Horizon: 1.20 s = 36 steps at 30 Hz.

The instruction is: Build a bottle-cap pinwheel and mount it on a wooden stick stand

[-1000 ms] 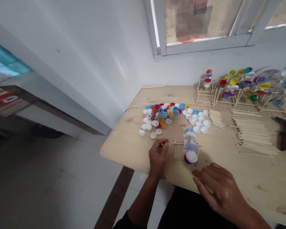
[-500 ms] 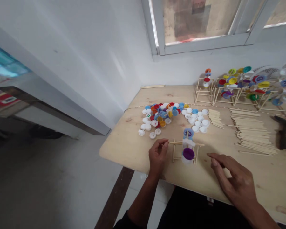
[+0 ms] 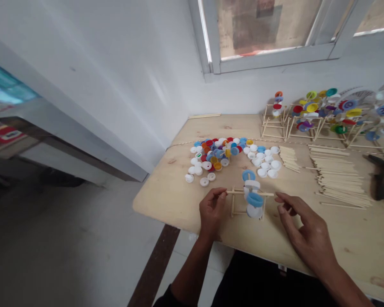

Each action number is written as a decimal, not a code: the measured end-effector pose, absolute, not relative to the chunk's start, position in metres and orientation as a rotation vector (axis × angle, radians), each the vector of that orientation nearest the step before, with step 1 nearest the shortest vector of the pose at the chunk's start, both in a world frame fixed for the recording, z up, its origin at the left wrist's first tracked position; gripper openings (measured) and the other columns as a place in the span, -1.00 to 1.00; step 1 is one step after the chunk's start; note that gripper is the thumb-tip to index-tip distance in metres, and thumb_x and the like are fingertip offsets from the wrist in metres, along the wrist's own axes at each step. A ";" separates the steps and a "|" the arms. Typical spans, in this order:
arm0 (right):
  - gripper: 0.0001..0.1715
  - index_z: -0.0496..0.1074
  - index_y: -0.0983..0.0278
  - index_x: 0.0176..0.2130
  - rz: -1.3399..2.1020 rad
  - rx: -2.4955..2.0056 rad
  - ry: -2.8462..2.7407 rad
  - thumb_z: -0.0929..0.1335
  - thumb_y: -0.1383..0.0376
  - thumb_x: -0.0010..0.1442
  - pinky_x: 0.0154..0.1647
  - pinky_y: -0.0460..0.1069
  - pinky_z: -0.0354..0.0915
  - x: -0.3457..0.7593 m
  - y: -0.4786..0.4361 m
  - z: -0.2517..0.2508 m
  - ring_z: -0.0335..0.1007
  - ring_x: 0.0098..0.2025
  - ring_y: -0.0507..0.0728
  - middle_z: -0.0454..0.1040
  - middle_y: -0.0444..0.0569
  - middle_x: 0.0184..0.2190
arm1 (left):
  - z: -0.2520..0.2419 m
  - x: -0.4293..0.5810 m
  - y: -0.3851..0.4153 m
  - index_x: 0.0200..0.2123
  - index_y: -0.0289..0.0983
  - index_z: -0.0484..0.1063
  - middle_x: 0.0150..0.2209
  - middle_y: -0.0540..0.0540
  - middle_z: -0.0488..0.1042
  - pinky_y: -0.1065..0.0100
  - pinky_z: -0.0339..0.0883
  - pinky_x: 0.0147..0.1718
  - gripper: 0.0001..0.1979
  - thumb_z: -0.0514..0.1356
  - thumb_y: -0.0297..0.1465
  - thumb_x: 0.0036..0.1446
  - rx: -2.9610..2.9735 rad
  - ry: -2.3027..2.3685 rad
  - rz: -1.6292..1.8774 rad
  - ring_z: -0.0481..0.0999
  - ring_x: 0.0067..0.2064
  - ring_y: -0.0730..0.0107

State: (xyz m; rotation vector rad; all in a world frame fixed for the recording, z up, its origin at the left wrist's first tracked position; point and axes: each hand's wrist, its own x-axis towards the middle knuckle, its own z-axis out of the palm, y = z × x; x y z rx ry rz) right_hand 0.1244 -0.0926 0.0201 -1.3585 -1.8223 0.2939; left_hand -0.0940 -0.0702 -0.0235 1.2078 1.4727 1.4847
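Note:
A small wheel of bottle caps (image 3: 254, 199), blue and white ones, sits on a wooden axle stick (image 3: 237, 192) that lies across a frame of thin sticks (image 3: 232, 205). Thumb and forefinger of my left hand (image 3: 212, 209) pinch the axle's left end. Off the axle's right end, my right hand (image 3: 309, 230) holds nothing; its thumb and forefinger are apart, with the forefinger tip close to the stick. Whether that fingertip touches the stick I cannot tell.
Beyond the frame lie a pile of coloured bottle caps (image 3: 216, 153) and a group of white caps (image 3: 265, 161). Several bundles of sticks (image 3: 339, 177) are to the right. Finished-looking cap wheels (image 3: 310, 111) stand along the wall, and a dark tool (image 3: 382, 175) lies at the right edge.
The cap wheel has turned, with blue caps now where purple showed at the front. My right hand has moved left, towards the axle's end. My left hand stays at the other end.

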 end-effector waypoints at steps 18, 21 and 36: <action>-0.64 0.37 0.27 0.04 0.230 -1.313 -1.825 0.27 0.32 0.25 -0.42 -0.07 0.39 0.117 -0.094 0.034 0.40 -0.43 0.04 0.51 -0.06 -0.37 | -0.017 -0.094 -0.072 -0.32 -0.28 0.53 -0.35 -0.11 0.57 0.29 0.42 -0.21 -0.79 0.18 -0.27 0.12 1.220 1.458 1.507 0.56 -0.26 0.27; -0.60 0.32 0.26 0.09 0.227 -1.191 -1.923 0.27 0.36 0.25 -0.43 -0.10 0.36 0.112 -0.099 0.042 0.38 -0.47 0.01 0.49 -0.11 -0.42 | -0.019 -0.094 -0.072 -0.32 -0.29 0.53 -0.35 -0.12 0.57 0.29 0.42 -0.21 -0.78 0.18 -0.27 0.12 1.225 1.450 1.503 0.55 -0.26 0.28; -0.80 0.38 0.30 -0.39 0.207 -0.995 -2.118 0.25 0.41 0.26 -0.49 -0.05 0.18 0.113 -0.102 0.049 0.27 -0.60 -0.02 0.39 -0.15 -0.61 | -0.020 -0.095 -0.071 -0.34 -0.31 0.53 -0.37 -0.12 0.56 0.33 0.39 -0.23 -0.79 0.20 -0.28 0.10 1.169 1.441 1.507 0.54 -0.27 0.29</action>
